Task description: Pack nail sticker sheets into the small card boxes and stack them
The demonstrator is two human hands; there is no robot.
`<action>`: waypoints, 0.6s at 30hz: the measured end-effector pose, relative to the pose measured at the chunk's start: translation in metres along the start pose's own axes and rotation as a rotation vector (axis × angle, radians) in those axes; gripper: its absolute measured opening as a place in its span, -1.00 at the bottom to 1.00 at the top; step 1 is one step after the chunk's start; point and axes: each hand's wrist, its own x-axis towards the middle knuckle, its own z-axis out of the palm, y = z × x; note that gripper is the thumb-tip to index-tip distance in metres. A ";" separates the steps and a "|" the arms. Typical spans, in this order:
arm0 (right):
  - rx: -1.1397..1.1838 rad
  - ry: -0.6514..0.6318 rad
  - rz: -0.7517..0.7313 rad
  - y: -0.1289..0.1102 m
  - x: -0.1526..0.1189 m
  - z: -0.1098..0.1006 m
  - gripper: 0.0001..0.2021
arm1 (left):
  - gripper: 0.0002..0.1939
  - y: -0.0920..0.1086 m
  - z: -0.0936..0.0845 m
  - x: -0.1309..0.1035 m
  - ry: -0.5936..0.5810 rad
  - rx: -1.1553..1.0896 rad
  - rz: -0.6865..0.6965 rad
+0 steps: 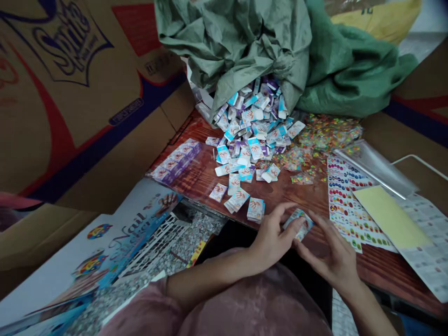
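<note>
Just off the table's front edge, my left hand (273, 238) grips a small printed box (299, 223) in blue and white, thumb laid across its face. The fingers of my right hand (331, 252) curve around the box's right side, with index finger and thumb at its edges. To the left of my hands is a short stack of similar boxes (256, 208). Beside that stack, more boxes (238, 199) lie fanned over each other. Beyond them a big heap of small boxes (255, 121) with hand pictures spills from a green sack (245, 42).
A row of purple boxes (178, 161) sits at the table's left edge. Small clear packets with colourful bits (322, 140) lie right of the heap. Sticker sheets (345, 205), a yellow card (392, 217) and clear plastic sleeves (380, 168) cover the right side. A large carton (91, 102) stands left.
</note>
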 end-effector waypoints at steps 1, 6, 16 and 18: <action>0.016 0.019 -0.002 -0.006 0.004 0.002 -0.34 | -0.56 0.005 -0.008 -0.007 0.018 0.019 0.012; 0.161 -0.001 0.087 -0.033 0.034 0.029 -0.47 | -0.64 0.004 -0.061 -0.030 0.455 0.152 0.116; 0.089 -0.147 -0.013 -0.054 0.087 0.102 -0.64 | -0.82 -0.029 -0.139 -0.025 0.735 0.220 0.100; 0.037 -0.202 -0.025 -0.053 0.087 0.108 -0.63 | -0.82 -0.034 -0.139 -0.025 0.689 0.290 0.084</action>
